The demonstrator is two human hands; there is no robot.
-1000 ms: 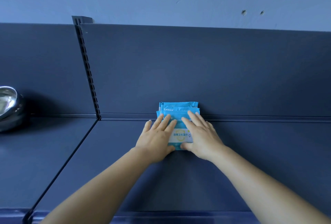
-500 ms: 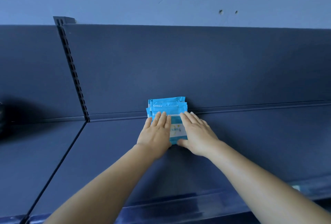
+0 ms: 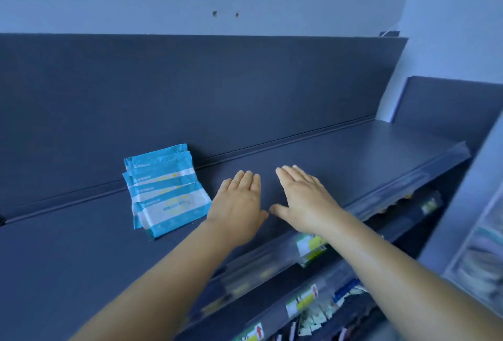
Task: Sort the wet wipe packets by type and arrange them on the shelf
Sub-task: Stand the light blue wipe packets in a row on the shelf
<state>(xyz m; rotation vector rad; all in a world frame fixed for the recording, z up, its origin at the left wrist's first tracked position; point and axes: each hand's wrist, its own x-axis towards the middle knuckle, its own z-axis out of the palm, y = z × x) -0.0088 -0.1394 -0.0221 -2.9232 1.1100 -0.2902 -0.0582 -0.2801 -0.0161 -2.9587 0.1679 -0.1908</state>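
Observation:
A fanned stack of blue-and-white wet wipe packets [image 3: 163, 191] lies flat on the dark top shelf [image 3: 340, 150], its far edge against the back panel. My left hand [image 3: 239, 204] hovers palm down just right of the stack, fingers straight, holding nothing. My right hand [image 3: 302, 199] is beside it, also flat with straight fingers and nothing in it. Neither hand touches the packets.
The shelf's front lip [image 3: 408, 185] carries price labels [image 3: 310, 245]. Lower shelves at the bottom right hold small packets [image 3: 315, 316]. A second shelf unit [image 3: 449, 112] stands at the right, and a clear bin [image 3: 479, 264] is at the right edge.
Both hands have lifted off the packet stack and moved right of it. The view has swung right, so the stack now lies at the left and the lower shelves appear.

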